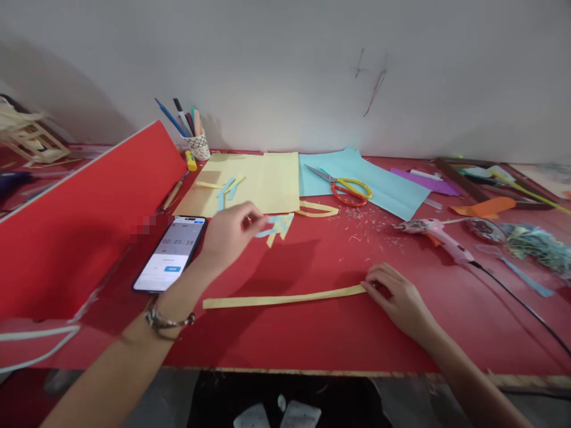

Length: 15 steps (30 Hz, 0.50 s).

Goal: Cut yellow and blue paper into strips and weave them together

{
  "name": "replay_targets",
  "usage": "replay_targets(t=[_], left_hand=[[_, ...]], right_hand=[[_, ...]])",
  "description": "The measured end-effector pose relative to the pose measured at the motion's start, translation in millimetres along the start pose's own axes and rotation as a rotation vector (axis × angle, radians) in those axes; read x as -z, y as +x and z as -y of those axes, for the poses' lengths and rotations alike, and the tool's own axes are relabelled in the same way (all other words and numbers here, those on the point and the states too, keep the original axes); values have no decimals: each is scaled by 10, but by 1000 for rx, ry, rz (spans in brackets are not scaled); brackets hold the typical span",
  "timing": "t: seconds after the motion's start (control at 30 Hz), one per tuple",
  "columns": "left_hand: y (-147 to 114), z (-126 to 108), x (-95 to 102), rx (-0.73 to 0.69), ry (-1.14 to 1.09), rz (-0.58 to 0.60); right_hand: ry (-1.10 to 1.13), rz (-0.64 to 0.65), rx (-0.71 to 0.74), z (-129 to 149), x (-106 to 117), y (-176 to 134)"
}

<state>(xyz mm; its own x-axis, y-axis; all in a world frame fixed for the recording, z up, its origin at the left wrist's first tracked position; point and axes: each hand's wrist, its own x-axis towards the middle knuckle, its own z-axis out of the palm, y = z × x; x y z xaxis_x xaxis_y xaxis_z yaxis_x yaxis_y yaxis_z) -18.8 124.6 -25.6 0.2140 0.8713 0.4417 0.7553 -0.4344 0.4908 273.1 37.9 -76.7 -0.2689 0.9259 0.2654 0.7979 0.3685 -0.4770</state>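
Between the thumb and fingers of my left hand [234, 232] is the edge of a small woven piece of blue and yellow paper strips [282, 224]; the fingers hide part of it. My right hand [397, 297] pinches the right end of a long pale yellow paper strip [281, 298], which lies across the red tabletop nearer to me. Beyond my left hand, a few short blue and yellow strips [229, 187] rest on a sheet of yellow paper [272, 178]. A folded yellow strip loop [319, 209] sits just right of the woven piece.
Scissors [350, 189] lie on blue paper [388, 181]. A corded pink glue gun [439, 236] is on the right, near shredded paper [537, 245]. On the left are a phone [172, 252], an upright red board [102, 220] and a pen cup [197, 145].
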Motion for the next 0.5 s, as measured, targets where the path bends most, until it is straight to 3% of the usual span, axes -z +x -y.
replay_targets(t=[0.07,0.13,0.3,0.5], left_hand=[[171,176,-9,218,-214,-85],[318,364,-52,400,-236,-194],[414,583,-57,436,54,-7],[115,613,493,442,295,7]], right_hand=[[1,-2,-1,-8,-3,0],[1,0,4,-15,-4,1],[2,1,21,-15,1,9],[0,15,10,-17,12,6]])
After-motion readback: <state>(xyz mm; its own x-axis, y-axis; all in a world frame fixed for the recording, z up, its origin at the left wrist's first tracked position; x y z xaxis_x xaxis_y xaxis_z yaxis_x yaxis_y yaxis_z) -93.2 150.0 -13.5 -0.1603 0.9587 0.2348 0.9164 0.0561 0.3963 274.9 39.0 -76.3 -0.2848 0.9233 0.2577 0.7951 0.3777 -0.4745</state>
